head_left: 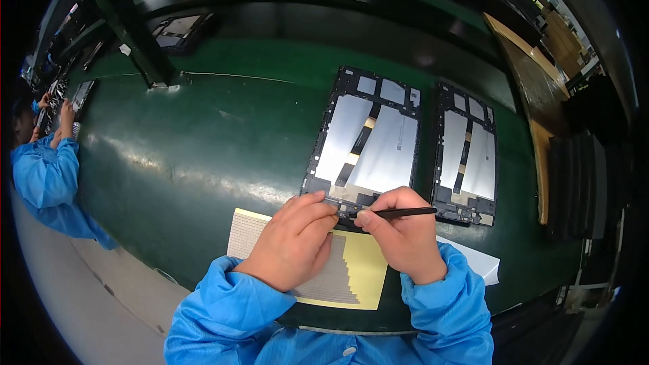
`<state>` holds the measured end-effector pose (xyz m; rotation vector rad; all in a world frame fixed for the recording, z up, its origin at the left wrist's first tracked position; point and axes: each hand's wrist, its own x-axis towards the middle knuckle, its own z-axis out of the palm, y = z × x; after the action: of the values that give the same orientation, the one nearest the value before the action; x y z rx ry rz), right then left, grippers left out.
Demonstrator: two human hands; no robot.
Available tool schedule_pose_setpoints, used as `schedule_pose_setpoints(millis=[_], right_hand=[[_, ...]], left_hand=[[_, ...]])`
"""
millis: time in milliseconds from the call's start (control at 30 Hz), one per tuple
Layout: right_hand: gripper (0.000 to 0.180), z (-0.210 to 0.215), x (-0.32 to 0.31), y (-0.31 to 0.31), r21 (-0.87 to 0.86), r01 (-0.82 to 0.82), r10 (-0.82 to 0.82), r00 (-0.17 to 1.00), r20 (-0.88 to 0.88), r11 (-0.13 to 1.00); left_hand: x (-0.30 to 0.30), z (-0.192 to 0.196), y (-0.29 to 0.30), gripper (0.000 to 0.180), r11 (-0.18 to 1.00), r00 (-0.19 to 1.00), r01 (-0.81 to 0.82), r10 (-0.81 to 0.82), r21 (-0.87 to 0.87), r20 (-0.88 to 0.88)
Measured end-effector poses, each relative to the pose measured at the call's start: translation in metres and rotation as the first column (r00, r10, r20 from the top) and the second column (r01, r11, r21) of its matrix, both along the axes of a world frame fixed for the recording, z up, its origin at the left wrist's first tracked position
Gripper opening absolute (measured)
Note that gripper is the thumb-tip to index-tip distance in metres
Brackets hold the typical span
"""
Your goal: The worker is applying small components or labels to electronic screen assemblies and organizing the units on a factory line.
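In front of me a tablet frame lies on the bench, black-edged with a silver back plate and a dark ribbon cable running along it. My left hand is at its near edge, fingers curled close together with their tips on the frame's lower left part. Between thumb and fingers my right hand pinches slim black tweezers, whose tip points left at the frame's near edge. Any small part at the tip is too small to make out. Under my hands lies a yellow sheet covered partly with rows of small grey pieces.
A second tablet frame lies to the right. A white sheet sits beyond my right sleeve. Another frame is at the back left, near a dark green post. At the far left a co-worker in blue sleeves handles a device.
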<state>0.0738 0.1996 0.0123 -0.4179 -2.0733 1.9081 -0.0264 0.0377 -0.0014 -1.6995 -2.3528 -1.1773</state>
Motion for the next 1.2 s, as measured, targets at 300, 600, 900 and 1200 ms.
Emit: schedule_pose_setpoints(millis=[300,600,900,1200], right_hand=[[0.014,0.002,-0.001,-0.005,0.159,0.036,-0.034,0.999,-0.017,0.987],[0.017,0.001,0.034,-0.013,0.089,0.066,-0.055,0.992,-0.113,0.994],[0.015,-0.01,0.045,-0.019,0.002,-0.048,0.047,0.977,0.208,0.999],[0.014,0.003,0.048,-0.011,-0.04,0.047,-0.044,0.997,0.056,0.998]], left_hand=[[0.0,0.002,0.0,0.033,1.0,1.0,0.01,-0.01,0.004,0.004],[0.009,0.0,0.001,0.034,0.981,0.97,-0.139,0.107,-0.136,-0.22],[0.009,0.003,0.005,0.034,0.986,0.98,-0.118,0.097,-0.119,-0.173],[0.009,0.003,0.002,0.041,0.982,0.991,-0.092,0.074,-0.162,-0.114]])
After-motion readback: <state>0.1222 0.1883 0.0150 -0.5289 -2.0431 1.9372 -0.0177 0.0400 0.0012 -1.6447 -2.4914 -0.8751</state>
